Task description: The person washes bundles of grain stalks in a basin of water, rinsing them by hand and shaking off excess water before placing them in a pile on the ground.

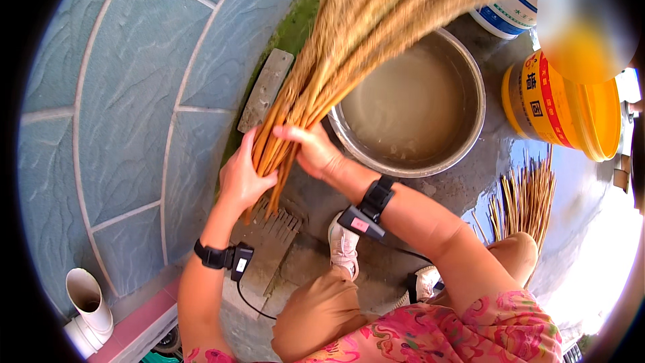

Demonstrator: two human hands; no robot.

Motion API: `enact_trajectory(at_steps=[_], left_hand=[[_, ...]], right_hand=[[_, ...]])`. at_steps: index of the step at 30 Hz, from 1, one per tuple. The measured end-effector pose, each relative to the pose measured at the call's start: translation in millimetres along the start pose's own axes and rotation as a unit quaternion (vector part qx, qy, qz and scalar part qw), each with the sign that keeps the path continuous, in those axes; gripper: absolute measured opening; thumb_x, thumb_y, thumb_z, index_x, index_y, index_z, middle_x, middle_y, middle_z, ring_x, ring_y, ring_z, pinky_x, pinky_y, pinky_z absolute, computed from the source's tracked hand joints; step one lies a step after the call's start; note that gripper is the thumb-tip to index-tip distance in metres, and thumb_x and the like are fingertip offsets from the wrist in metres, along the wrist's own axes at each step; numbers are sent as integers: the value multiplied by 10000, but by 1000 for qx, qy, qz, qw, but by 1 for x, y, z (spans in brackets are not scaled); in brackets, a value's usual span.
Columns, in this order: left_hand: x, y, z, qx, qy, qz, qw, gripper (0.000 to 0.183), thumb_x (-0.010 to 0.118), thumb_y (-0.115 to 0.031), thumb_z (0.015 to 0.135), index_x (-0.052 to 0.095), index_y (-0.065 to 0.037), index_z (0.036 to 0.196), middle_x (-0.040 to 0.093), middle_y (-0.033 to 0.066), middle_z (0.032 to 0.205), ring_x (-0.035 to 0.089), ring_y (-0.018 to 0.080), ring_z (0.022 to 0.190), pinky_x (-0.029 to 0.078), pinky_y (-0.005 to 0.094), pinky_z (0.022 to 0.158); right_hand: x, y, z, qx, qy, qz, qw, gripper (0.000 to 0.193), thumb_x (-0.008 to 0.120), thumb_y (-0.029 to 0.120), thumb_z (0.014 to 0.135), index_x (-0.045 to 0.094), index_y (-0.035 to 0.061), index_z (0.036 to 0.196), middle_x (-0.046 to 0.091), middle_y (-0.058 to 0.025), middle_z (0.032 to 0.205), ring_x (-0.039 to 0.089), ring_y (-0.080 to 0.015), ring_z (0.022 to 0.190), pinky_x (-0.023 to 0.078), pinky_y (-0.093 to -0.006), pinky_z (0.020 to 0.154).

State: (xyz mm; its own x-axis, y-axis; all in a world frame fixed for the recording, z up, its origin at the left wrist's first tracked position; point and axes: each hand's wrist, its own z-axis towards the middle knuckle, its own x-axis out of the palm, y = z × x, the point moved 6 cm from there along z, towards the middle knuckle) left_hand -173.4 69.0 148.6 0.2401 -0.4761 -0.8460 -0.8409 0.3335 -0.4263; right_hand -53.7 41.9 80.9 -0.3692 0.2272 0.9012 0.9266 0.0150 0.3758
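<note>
A big bundle of dry, straw-coloured stalks [316,87] is gripped by both of my hands near its cut lower ends. My left hand [243,173] wraps the bundle from the left, thumb across the stalks. Just above and to the right, my right hand [312,150] closes round the same stalks, its thumb on top. The bushy upper ends spread toward the top of the view and are blurred. They hang partly over a round metal basin [478,104] of cloudy brownish water [410,104], covering its upper left rim.
A grey brick [265,91] lies by the blue-grey tiled wall [134,87]. Right of the basin are a yellow bucket [561,104] and a white bucket [507,10]. More stalks [524,198] lie on the wet floor at right. A drain grate [269,232] sits below my hands; a white pipe [91,306] stands lower left.
</note>
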Motion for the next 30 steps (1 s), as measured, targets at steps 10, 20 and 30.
enact_trajectory(at_steps=[10, 20, 30], left_hand=[[49, 55, -24, -2, -94, 223, 970, 939, 790, -61, 609, 319, -245, 1401, 525, 108, 1019, 537, 326, 989, 448, 424, 856], [97, 70, 0, 3, -128, 164, 978, 983, 777, -61, 638, 250, -245, 1448, 402, 160, 1313, 413, 344, 1204, 310, 460, 1036], [182, 17, -54, 8, 177, -414, 893, 315, 579, -250, 925, 540, -53, 1168, 626, 58, 1033, 596, 140, 979, 468, 278, 790]], right_hand=[[-57, -61, -39, 221, -128, -66, 964, 376, 723, 270, 810, 579, 104, 1115, 613, -21, 1041, 554, -152, 936, 438, -338, 865], [-101, 5, -39, 268, -239, -305, 882, 529, 548, 388, 926, 440, -17, 1249, 511, -177, 1190, 522, -272, 1090, 442, -411, 912], [-87, 12, -48, 370, -81, -644, 664, 430, 599, 381, 870, 611, -42, 946, 653, -152, 785, 656, -252, 703, 524, -366, 669]])
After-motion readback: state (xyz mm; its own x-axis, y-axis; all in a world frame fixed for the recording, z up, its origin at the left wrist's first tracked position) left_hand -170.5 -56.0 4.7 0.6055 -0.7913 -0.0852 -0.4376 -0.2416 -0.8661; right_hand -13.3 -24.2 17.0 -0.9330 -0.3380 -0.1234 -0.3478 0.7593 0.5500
